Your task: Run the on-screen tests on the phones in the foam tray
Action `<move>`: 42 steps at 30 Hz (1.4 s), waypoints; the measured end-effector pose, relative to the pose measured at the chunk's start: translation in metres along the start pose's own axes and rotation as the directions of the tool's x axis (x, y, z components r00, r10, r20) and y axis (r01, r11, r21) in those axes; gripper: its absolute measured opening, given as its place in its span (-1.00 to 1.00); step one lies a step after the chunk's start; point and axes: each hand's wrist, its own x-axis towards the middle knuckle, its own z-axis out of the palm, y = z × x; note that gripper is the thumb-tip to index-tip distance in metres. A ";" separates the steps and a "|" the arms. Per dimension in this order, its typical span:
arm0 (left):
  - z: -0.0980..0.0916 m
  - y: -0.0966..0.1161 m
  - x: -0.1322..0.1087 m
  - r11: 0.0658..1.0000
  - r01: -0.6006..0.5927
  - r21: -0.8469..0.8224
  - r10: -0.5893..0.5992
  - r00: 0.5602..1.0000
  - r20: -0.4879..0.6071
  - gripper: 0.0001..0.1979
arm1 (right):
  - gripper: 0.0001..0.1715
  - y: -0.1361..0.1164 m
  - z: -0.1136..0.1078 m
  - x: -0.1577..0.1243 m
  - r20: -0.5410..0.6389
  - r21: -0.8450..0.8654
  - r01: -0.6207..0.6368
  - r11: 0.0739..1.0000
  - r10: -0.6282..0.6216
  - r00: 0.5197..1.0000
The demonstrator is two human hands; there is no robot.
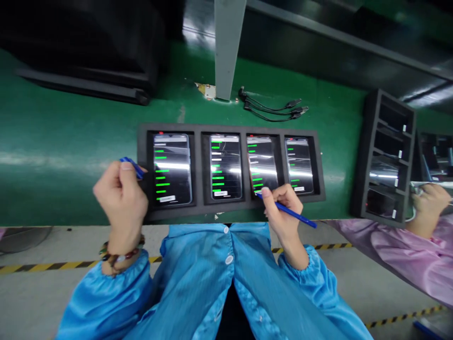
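Note:
A black foam tray (198, 165) lies on the green bench and holds four phones with lit screens showing green bars. My left hand (120, 193) is closed round a blue stylus (132, 166) and hovers by the tray's left edge, beside the first phone (172, 168). My right hand (285, 208) grips a second blue stylus (293, 215) like a pen. Its tip rests at the lower edge of the third phone (262, 163). The second phone (225, 166) and the fourth phone (299, 164) lie untouched.
Black charging cables (276, 107) lie behind the tray near a grey post (226, 47). A second foam tray of phones (384, 160) stands on end at the right, where a co-worker's hand (430, 200) in a pink sleeve works. A black box (85, 52) sits back left.

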 end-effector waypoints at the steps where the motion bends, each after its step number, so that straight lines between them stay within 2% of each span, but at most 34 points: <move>1: 0.003 0.005 -0.005 1.000 0.012 -0.025 -0.012 1.000 0.015 -0.64 | -0.54 -0.004 0.007 -0.002 0.055 0.018 -0.003 1.000 0.002 0.998; 3: 0.008 0.011 -0.012 0.999 0.017 -0.048 -0.015 0.999 0.037 -0.65 | -0.56 -0.009 0.019 -0.003 0.119 0.035 0.004 0.999 -0.008 0.993; 6: 0.013 0.015 -0.016 0.999 0.007 -0.038 -0.005 0.998 0.057 -0.66 | -0.48 -0.009 0.027 -0.001 0.057 -0.003 0.024 1.000 -0.024 0.998; 9: 0.012 0.013 -0.015 0.999 -0.003 -0.034 0.005 0.998 0.068 -0.66 | -0.42 -0.006 0.026 0.002 0.024 -0.054 0.076 0.996 -0.074 0.997; 15: 0.012 0.011 -0.014 0.999 0.002 -0.042 0.001 0.998 0.061 -0.63 | -0.42 -0.005 0.025 0.004 0.057 -0.105 0.098 0.990 -0.093 0.994; 23: 0.012 0.012 -0.014 1.000 0.009 -0.005 -0.009 0.998 0.062 -0.63 | -0.45 -0.011 0.026 0.007 0.035 -0.135 0.238 0.962 -0.236 0.971; 28: 0.013 0.012 -0.014 1.000 -0.008 -0.011 0.008 0.999 0.050 -0.64 | -0.45 -0.012 0.028 0.007 0.008 -0.159 0.198 0.967 -0.199 0.980; 33: 0.013 0.010 -0.014 1.000 0.005 -0.009 -0.004 0.999 0.054 -0.63 | -0.44 -0.013 0.026 0.010 0.020 -0.129 0.220 0.967 -0.219 0.975; 37: 0.013 0.010 -0.015 0.998 0.008 -0.056 -0.005 0.999 0.051 -0.64 | -0.45 -0.013 0.024 0.006 0.039 -0.032 0.131 0.991 -0.129 0.991; 40: 0.017 0.016 -0.020 0.989 0.054 -0.134 -0.047 0.997 0.059 -0.64 | -0.48 -0.022 0.036 0.000 0.093 0.048 0.056 0.997 -0.061 0.994; 42: 0.021 0.019 -0.024 0.980 0.076 -0.183 -0.066 0.996 0.059 -0.61 | -0.49 -0.032 0.050 -0.003 0.158 0.062 0.092 0.994 -0.101 0.982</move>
